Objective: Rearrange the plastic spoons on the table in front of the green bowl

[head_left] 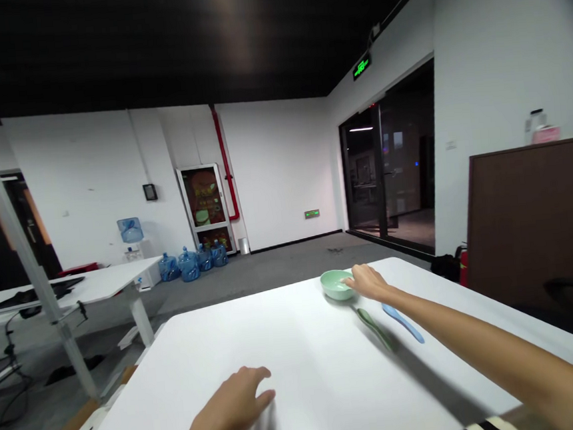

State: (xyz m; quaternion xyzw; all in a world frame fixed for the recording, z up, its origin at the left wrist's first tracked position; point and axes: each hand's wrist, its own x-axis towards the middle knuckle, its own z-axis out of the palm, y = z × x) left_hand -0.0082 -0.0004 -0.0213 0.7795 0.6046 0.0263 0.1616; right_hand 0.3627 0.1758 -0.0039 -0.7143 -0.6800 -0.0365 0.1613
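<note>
Right hand (370,282) open, fingertips on the rim of the green bowl (336,285) at 1 o'clock on the bench (177,345), with green spoon (374,328) and blue spoon (402,322) just beside, seemingly laid within reach; left hand (235,401) open, empty, at 6 o'clock.
</note>
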